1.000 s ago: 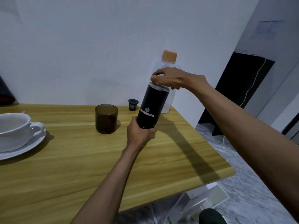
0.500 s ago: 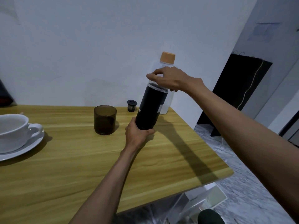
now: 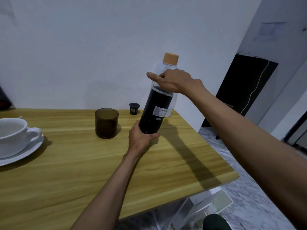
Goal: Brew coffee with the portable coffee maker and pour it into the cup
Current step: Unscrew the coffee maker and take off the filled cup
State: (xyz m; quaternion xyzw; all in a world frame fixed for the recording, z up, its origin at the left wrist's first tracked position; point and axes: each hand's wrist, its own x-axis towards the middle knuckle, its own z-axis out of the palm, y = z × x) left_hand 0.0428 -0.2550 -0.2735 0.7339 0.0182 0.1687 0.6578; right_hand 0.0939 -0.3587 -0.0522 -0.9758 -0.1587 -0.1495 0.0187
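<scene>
A tall black cylindrical coffee maker (image 3: pixel 155 112) stood tilted, top leaning right, over the far right part of the light wooden table (image 3: pixel 83 171). The left hand (image 3: pixel 141 138) gripped its base, fingers wrapped round the bottom edge. The right hand (image 3: pixel 174 80) was curled over its top end (one finger stuck out straight to the left). Just left stood a dark smoked-glass tumbler (image 3: pixel 106 123). A small black filter basket (image 3: pixel 134 108) and a clear plastic bottle with an orange cap (image 3: pixel 170 58) stood behind. A white ceramic cup (image 3: pixel 11 135) sat on its white saucer (image 3: pixel 25 151) at the far left edge.
</scene>
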